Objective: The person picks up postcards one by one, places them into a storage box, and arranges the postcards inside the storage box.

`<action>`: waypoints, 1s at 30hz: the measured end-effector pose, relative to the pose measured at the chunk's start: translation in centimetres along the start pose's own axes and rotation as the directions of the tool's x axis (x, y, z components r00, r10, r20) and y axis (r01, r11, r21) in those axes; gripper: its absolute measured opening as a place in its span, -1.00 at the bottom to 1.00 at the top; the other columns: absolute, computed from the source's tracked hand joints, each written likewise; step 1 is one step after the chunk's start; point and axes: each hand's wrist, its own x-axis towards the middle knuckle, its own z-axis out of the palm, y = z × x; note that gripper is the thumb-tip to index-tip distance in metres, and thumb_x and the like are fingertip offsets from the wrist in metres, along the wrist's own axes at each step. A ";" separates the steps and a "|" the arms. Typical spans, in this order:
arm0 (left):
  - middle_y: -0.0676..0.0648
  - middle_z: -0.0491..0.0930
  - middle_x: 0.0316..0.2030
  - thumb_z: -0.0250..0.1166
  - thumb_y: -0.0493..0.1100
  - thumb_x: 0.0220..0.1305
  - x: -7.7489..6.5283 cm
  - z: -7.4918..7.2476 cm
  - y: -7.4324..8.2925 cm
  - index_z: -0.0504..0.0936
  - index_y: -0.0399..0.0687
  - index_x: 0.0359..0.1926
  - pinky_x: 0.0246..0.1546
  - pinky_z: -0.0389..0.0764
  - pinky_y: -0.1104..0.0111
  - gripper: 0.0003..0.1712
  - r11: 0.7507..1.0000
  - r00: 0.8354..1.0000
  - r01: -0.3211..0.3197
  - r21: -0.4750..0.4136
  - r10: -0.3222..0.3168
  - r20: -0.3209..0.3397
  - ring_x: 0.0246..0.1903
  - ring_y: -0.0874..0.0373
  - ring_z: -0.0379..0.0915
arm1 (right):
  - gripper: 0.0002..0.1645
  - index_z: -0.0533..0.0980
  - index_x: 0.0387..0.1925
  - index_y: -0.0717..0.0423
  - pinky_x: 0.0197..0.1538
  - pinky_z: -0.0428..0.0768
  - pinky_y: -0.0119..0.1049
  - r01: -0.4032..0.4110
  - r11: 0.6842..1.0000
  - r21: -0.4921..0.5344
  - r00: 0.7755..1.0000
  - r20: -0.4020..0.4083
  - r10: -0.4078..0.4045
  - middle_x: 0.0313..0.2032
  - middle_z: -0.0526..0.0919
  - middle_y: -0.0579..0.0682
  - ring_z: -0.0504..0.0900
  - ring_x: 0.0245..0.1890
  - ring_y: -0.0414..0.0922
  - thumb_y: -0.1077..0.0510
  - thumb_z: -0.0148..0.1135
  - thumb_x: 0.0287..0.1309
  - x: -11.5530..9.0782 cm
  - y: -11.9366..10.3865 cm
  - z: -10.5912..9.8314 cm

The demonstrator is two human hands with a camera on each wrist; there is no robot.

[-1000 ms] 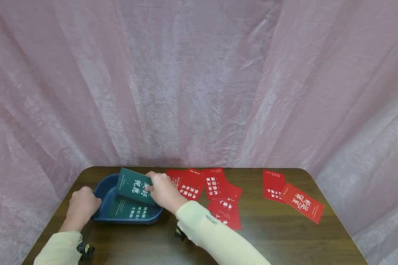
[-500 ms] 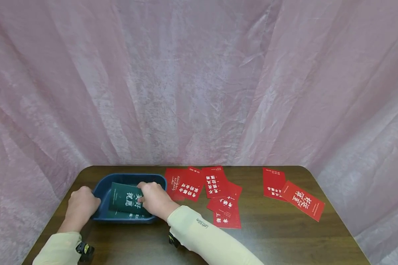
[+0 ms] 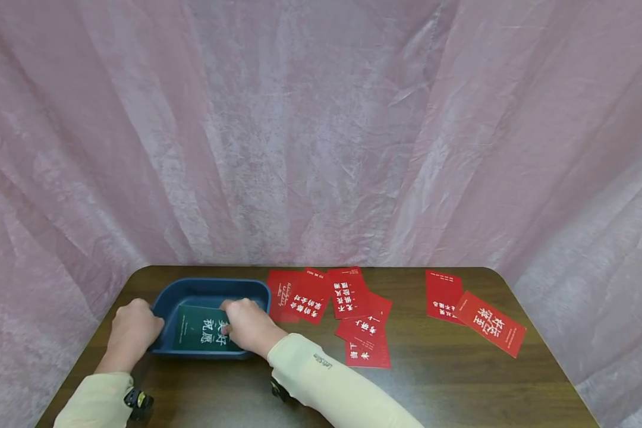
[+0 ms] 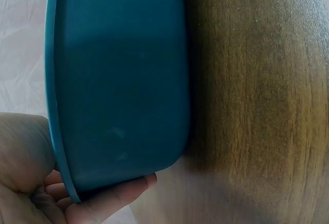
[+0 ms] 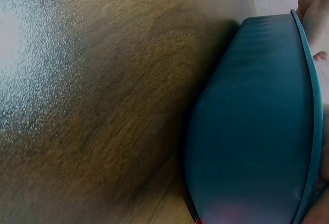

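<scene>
A deep blue plastic tray [image 3: 203, 291] stands at the left of the table, and my left hand [image 3: 135, 327] grips its left end. In the left wrist view a finger of the left hand [image 4: 25, 157] lies along the outside of the tray wall [image 4: 121, 80], with the palm at the rim. Inside the tray a dark green card [image 3: 192, 327] with white Chinese characters lies low. My right hand [image 3: 250, 324] reaches over the right end and pinches that card's right side. The fingers hide part of it. In the right wrist view the tray [image 5: 252, 121] mostly covers the right hand.
Right beside the tray several red cards [image 3: 348, 291] with white characters overlap in a loose spread. Two more red cards [image 3: 491, 324] overlap farther right on the brown wooden table [image 3: 433, 374]. A pink curtain [image 3: 321, 148] hangs behind the table's back edge.
My right hand has brought the green card down and slightly left into the tray, from tilted above it to lying low inside. The left hand stays at the tray's left end.
</scene>
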 end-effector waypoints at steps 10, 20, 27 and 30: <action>-0.18 0.43 -0.62 0.10 -0.25 0.08 0.1 -0.1 0.3 0.50 -0.40 -0.48 -0.64 0.45 0.20 -0.78 1.000 1.000 0.016 0.007 -0.016 0.004 -0.61 0.00 0.36 | -0.44 0.49 0.04 -0.16 -0.25 0.40 -0.57 0.046 0.997 -0.063 0.999 -0.004 -0.047 -0.20 0.55 -0.32 0.41 -0.31 -0.41 -0.11 0.36 -0.06 0.2 0.0 0.2; -0.16 0.44 -0.63 0.10 -0.25 0.08 0.2 0.0 0.1 0.50 -0.39 -0.50 -0.64 0.47 0.19 -0.79 1.000 1.000 0.007 0.003 -0.007 0.005 -0.61 0.01 0.38 | -0.41 0.43 0.11 -0.11 -0.13 0.40 -0.53 0.098 0.984 -0.150 0.995 0.017 -0.096 -0.16 0.55 -0.26 0.45 -0.21 -0.39 -0.15 0.29 0.02 0.1 0.3 0.3; -0.15 0.43 -0.65 0.10 -0.25 0.09 0.1 0.0 0.2 0.50 -0.38 -0.51 -0.65 0.47 0.20 -0.79 1.000 1.000 0.011 -0.009 -0.011 0.014 -0.63 0.02 0.37 | -0.38 0.41 0.12 -0.09 -0.08 0.38 -0.52 0.121 0.983 -0.135 0.993 0.009 -0.121 -0.10 0.53 -0.27 0.43 -0.18 -0.40 -0.14 0.29 0.01 0.2 0.6 0.5; -0.16 0.44 -0.64 0.10 -0.25 0.09 0.0 -0.1 0.3 0.50 -0.39 -0.50 -0.64 0.47 0.20 -0.79 1.000 1.000 0.015 -0.005 -0.015 0.017 -0.62 0.02 0.37 | -0.35 0.40 0.17 -0.07 0.01 0.33 -0.50 0.131 0.982 -0.136 0.991 0.001 -0.132 0.00 0.50 -0.24 0.42 -0.04 -0.37 -0.13 0.29 0.02 0.2 0.7 0.5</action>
